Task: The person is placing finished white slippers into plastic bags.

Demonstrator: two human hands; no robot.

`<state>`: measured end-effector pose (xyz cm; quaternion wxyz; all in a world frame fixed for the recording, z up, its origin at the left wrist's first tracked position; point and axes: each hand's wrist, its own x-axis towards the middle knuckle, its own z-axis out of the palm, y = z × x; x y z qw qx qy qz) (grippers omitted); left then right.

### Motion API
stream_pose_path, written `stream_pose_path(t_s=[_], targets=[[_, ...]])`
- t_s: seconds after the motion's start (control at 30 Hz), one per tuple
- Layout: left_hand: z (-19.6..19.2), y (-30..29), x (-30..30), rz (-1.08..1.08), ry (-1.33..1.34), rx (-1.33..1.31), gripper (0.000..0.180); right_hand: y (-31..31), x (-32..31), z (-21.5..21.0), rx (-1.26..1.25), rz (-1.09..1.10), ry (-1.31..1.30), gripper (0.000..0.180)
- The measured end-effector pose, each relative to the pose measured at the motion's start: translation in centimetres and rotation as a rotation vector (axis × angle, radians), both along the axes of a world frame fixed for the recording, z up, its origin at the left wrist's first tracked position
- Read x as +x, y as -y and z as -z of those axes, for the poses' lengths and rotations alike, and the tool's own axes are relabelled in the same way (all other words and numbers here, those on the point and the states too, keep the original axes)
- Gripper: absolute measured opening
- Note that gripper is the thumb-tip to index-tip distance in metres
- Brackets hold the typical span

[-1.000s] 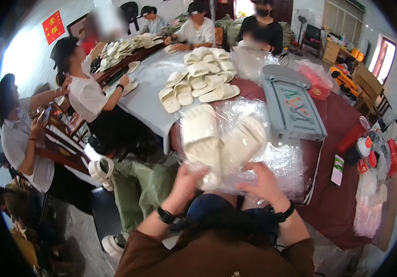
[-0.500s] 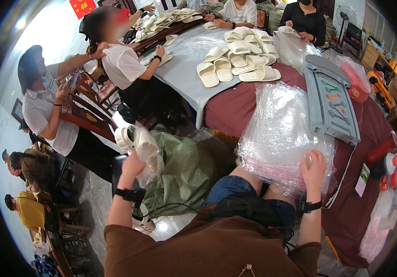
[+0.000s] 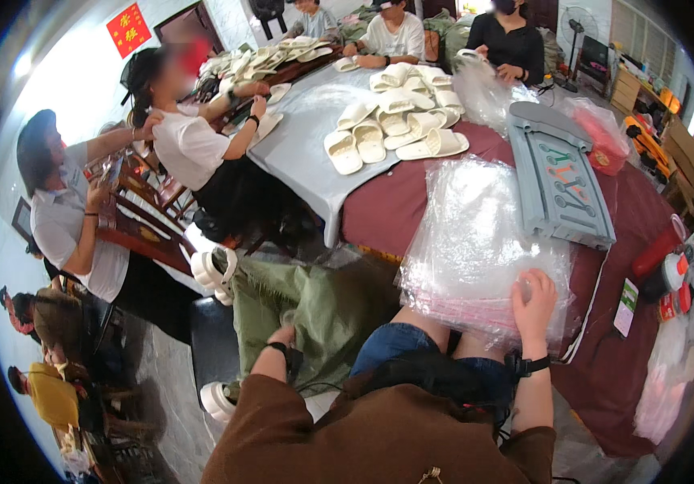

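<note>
My left hand (image 3: 284, 337) is low over the green woven sack (image 3: 327, 294) beside my left leg. Its fingers are smeared by motion and partly hidden. White chunky footwear (image 3: 215, 274) shows at the sack's far-left rim, and another white piece (image 3: 218, 402) lies by its near side. On the right, my right hand (image 3: 534, 305) rests at the near right part of a stack of clear plastic bags (image 3: 476, 242) with pink edges. Its fingers curl against the plastic, seemingly gripping a bag. The stack lies on the table edge and over my lap.
Cream slippers (image 3: 395, 113) are piled on the grey-covered table (image 3: 303, 133). A grey plastic case (image 3: 561, 177) lies beyond the bags on the maroon cloth (image 3: 605, 323). Bottles and a phone-like card (image 3: 626, 306) sit at right. A black seat (image 3: 214, 335) is left; several people surround the table.
My left hand has moved down and right to the sack; the white footwear in a clear bag that it held is out of sight. My right hand stays at the bags. The view has shifted slightly.
</note>
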<state>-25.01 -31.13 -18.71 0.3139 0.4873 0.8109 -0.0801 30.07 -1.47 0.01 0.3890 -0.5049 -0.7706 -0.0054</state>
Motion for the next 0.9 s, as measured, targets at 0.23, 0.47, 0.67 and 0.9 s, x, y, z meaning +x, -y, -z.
stream_pose_path(t_s=[0.23,0.47,0.67,0.9], targets=[[12.1,0.5,1.6,-0.313,0.282,0.115,0.038,0.3,-1.4,-0.6,-0.008,-0.072,-0.050,0.024],[11.8,-4.3,-0.7,-0.459,0.555,0.359,0.039,0.5,-0.7,-0.6,0.007,-0.050,-0.039,0.024],[7.7,-5.8,-1.1,-0.473,0.579,0.396,0.038,0.5,-0.6,-0.5,0.011,-0.043,-0.049,0.024],[-3.1,-10.1,1.4,-0.485,0.598,0.441,0.037,0.5,-1.1,-0.4,0.005,-0.057,-0.027,0.024]])
